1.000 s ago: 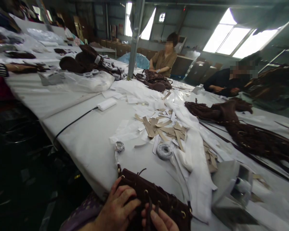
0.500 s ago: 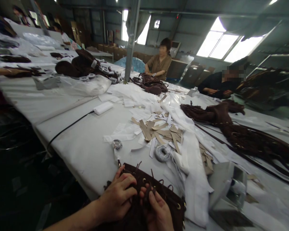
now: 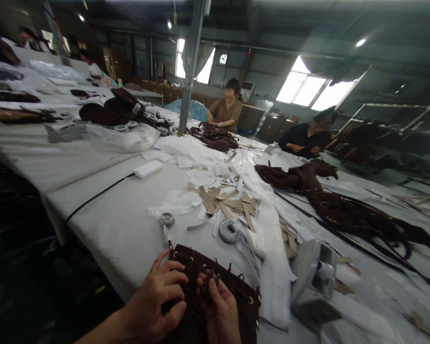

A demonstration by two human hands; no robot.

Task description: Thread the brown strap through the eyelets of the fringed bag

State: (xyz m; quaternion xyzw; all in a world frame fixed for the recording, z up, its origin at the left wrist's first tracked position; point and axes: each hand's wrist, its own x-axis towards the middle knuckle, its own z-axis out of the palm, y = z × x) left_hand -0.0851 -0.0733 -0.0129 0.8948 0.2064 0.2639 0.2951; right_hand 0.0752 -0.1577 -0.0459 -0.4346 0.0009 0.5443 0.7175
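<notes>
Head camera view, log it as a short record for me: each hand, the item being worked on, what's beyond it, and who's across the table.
Left hand: fingers spread over the bag's left side; contact unclear
Right hand: thumb and fingers pinching a dark strand
Item: brown bag, gold-coloured eyelets along its upper edge
Beyond the bag: grey coil, beige strips
Across the table: person in brown; person in dark clothing

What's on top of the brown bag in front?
Over the brown bag are the left hand, its fingers bent, and the right hand, pinching a dark lace. The bag's inside and whatever the hands cover are hidden.
</notes>
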